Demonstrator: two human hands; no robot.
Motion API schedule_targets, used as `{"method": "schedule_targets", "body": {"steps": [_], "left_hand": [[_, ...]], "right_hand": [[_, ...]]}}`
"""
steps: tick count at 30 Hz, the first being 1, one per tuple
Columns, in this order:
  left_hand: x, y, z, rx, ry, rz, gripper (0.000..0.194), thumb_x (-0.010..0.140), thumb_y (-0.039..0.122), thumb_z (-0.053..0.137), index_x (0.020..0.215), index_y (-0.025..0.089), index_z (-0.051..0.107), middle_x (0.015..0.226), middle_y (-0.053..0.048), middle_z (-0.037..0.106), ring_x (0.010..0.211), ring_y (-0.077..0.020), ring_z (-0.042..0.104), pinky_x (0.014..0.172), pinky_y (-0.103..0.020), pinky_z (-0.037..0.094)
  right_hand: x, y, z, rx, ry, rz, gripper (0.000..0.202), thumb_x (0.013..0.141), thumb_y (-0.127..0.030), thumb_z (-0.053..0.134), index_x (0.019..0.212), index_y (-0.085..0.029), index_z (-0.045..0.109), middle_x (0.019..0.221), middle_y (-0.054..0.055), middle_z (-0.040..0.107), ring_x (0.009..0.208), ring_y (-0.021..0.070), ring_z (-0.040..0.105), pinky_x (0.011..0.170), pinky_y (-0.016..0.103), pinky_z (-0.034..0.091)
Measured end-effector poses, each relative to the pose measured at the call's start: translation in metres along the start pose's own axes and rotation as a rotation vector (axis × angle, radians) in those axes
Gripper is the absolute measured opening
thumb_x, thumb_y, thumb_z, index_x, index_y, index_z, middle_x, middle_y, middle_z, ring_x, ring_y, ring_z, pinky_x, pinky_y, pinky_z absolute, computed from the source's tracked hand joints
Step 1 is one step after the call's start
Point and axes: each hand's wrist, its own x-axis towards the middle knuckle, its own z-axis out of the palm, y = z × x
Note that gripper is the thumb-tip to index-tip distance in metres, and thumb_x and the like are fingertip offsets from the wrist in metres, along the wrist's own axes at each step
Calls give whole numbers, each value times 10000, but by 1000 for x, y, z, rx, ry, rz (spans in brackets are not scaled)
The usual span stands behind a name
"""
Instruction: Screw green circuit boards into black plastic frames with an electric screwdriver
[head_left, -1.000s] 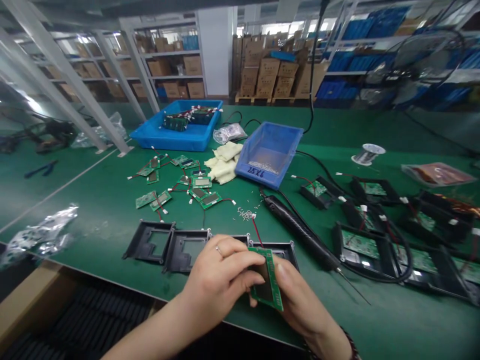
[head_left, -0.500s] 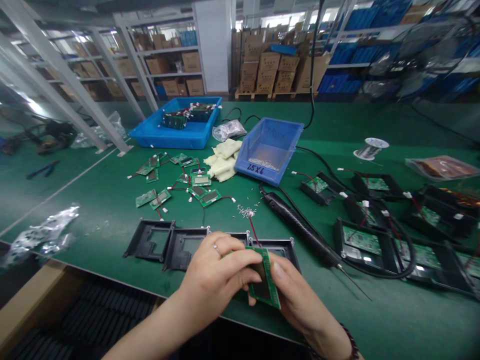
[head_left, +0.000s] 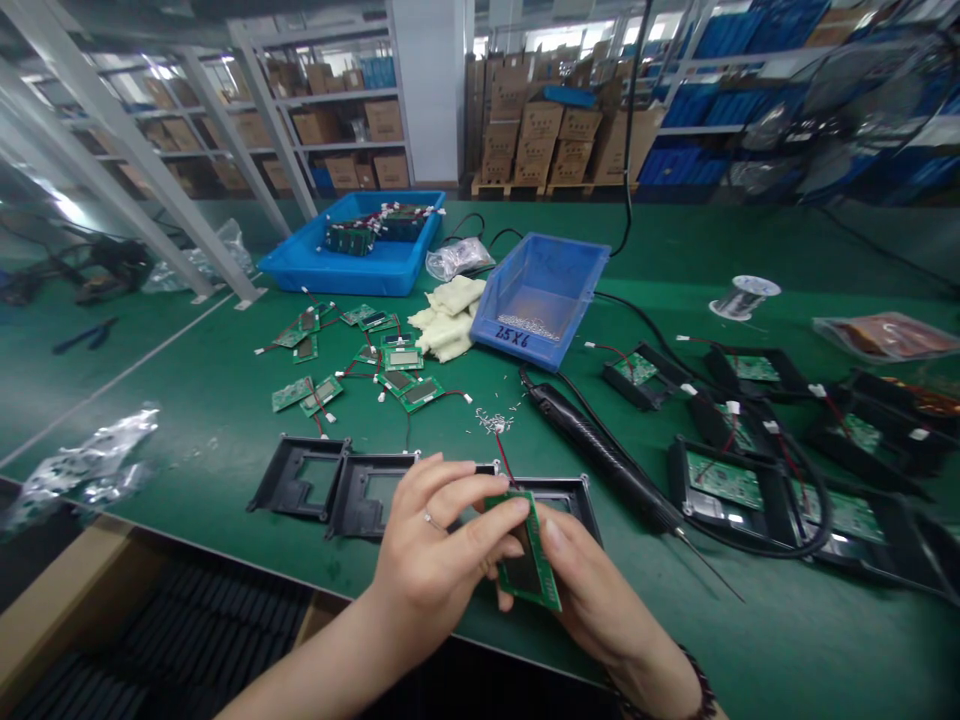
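A green circuit board (head_left: 531,565) with a dark display panel and a red lead is tilted up between my hands over the bench's front edge. My right hand (head_left: 589,575) grips its right side, thumb on the near face and other fingers behind. With index finger and thumb bent, my left hand (head_left: 442,540) holds the board's upper left part. Whether something thin lies between those fingertips is hidden. Just beyond my hands are black plastic housings (head_left: 300,505) in a row, partly covered by them.
Loose boards (head_left: 401,385) with wired plugs lie beyond the housings, near small screws (head_left: 493,420). An electric screwdriver (head_left: 600,450) points right, its cable running among board-fitted housings (head_left: 724,480). Behind stand a blue screw bin (head_left: 540,350), yellowish cloth (head_left: 446,325) and a blue tray (head_left: 337,280).
My left hand's fingers have straightened and spread slightly, the index finger shifting toward the board's upper edge. My right hand and the board stay nearly in place.
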Motion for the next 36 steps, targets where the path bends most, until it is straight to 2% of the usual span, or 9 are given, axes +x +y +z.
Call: {"method": "schedule_targets", "body": {"steps": [5, 11, 17, 21, 25, 36], "left_hand": [[-5, 0, 1, -17, 42, -25, 132, 967, 231, 600, 976, 300, 712, 937, 8, 741, 994, -189, 620, 1023, -395, 450], [-3, 1, 5, -23, 28, -23, 176, 996, 227, 542, 1069, 257, 699, 999, -23, 744, 1036, -189, 618, 1050, -378, 412], [-2, 3, 4, -77, 61, -34, 170, 982, 202, 565, 915, 265, 708, 942, 4, 745, 1009, -172, 618, 1064, -354, 389], [0, 9, 0, -97, 54, -55, 151, 981, 228, 587, 881, 243, 700, 830, 20, 735, 869, -151, 644, 1000, -335, 429], [1, 16, -1, -213, 10, -97, 139, 970, 249, 618, 866, 212, 702, 754, 29, 708, 732, -118, 632, 892, -292, 476], [-1, 16, 1, -338, -40, -117, 68, 937, 227, 665, 891, 202, 709, 801, 11, 729, 803, -137, 650, 829, -291, 516]], "right_hand": [[0, 1, -1, 63, -1, 0, 435, 935, -574, 559, 1024, -178, 715, 758, 45, 633, 671, 177, 619, 593, 292, 560], [1, -1, -1, 21, -15, 2, 472, 921, -604, 560, 984, -162, 713, 786, 61, 628, 695, 181, 603, 575, 283, 554], [-1, 0, -1, 59, -9, 10, 436, 933, -570, 568, 1084, -186, 708, 848, 68, 656, 754, 196, 628, 575, 276, 555], [-2, 1, -4, 70, -12, 43, 455, 924, -590, 568, 1115, -203, 713, 952, 87, 696, 842, 228, 667, 709, 354, 585], [-2, 2, -7, -40, 97, -5, 469, 894, -611, 602, 1105, -212, 728, 970, 90, 730, 963, 264, 670, 947, 444, 518], [0, 3, -9, -34, 160, -31, 452, 878, -614, 628, 1140, -260, 730, 993, 70, 748, 1001, 252, 677, 948, 407, 521]]}}
